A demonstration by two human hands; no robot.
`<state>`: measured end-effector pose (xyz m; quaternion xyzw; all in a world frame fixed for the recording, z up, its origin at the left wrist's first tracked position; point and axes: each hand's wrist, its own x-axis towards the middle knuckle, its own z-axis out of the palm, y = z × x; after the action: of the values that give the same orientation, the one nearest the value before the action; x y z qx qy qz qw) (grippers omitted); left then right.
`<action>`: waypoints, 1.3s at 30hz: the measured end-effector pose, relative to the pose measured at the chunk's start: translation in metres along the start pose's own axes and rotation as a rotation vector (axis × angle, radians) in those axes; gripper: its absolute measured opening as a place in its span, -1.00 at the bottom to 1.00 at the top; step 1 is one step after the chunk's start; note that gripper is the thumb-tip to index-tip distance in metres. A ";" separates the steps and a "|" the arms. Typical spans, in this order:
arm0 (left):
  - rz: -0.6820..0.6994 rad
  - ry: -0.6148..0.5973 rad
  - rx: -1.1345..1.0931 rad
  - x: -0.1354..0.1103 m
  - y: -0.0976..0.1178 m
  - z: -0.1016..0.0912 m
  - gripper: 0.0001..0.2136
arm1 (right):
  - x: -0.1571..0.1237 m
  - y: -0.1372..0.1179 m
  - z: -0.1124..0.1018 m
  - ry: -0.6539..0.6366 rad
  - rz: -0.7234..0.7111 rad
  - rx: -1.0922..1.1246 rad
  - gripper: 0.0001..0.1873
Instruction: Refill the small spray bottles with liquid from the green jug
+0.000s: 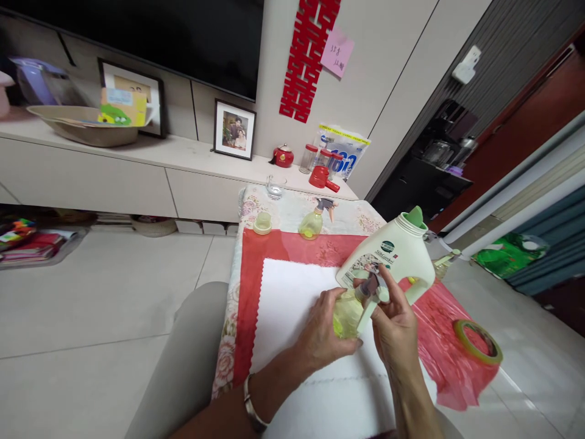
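A large cream jug (404, 244) is standing just beyond the right grip (395, 323), blocking the way forward. Left of the left grip (320, 332), the white cloth (286, 299) is offering a flat, open lane; ahead, a pale cap (262, 224) and a second spray bottle (311, 225) are flanking a narrower gap on the tabletop (361, 216).

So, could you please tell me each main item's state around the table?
Yellowish clear spray bottle: held in left hand, right hand on sprayer, liquid inside.
Cream plastic jug: upright, uncapped, green spout showing.
Second yellowish spray bottle: upright, liquid low.
Translucent round cap: loose, wide end down.
Clear glass cup: upright.
Yellowish tape roll: lying flat.
White scalloped sheet: spread flat.
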<state>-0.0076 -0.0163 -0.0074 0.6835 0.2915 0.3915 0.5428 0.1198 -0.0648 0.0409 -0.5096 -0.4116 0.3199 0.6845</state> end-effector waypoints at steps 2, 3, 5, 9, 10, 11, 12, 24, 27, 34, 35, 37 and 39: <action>-0.004 -0.002 -0.011 0.000 -0.001 0.000 -0.18 | -0.001 0.000 0.004 0.031 0.002 0.004 -0.03; -0.009 0.000 -0.013 0.000 -0.001 0.000 -0.18 | -0.001 0.001 0.005 0.038 0.002 0.007 -0.03; -0.021 0.005 -0.017 0.001 -0.001 0.000 -0.18 | -0.001 0.001 0.007 0.042 0.002 0.008 -0.05; -0.027 0.025 -0.061 0.002 -0.003 0.001 -0.17 | -0.004 0.001 0.005 -0.013 0.012 -0.073 -0.09; -0.024 0.038 -0.078 0.002 -0.003 0.001 -0.16 | -0.007 0.001 0.005 -0.039 0.023 -0.125 -0.12; -0.020 0.049 -0.096 0.002 -0.004 0.001 -0.15 | -0.010 0.001 0.004 -0.065 0.041 -0.183 -0.15; -0.016 0.055 -0.113 0.001 -0.004 0.001 -0.13 | -0.013 0.001 0.004 -0.089 0.064 -0.243 -0.19; 0.129 -0.117 -0.108 -0.011 -0.022 0.007 0.06 | -0.053 -0.029 -0.020 0.067 0.014 -0.404 -0.39; 0.030 -0.084 -0.014 -0.011 -0.026 0.005 -0.14 | -0.051 -0.055 -0.063 0.229 -0.043 -0.365 -0.33; -0.132 -0.123 0.092 -0.006 -0.022 0.000 -0.53 | 0.012 -0.064 -0.171 0.635 -0.130 -0.780 -0.17; -0.138 -0.106 0.091 -0.006 -0.023 0.000 -0.55 | 0.022 -0.057 -0.182 0.666 -0.125 -0.808 -0.13; -0.144 -0.082 0.083 -0.006 -0.026 0.001 -0.57 | 0.040 -0.040 -0.200 0.730 -0.106 -0.853 -0.02; -0.156 -0.080 0.076 -0.006 -0.031 0.000 -0.59 | 0.055 -0.022 -0.215 0.769 -0.085 -0.888 0.11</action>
<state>-0.0099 -0.0140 -0.0385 0.6939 0.3364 0.3092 0.5566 0.3369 -0.1172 0.0444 -0.8099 -0.2482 -0.1186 0.5180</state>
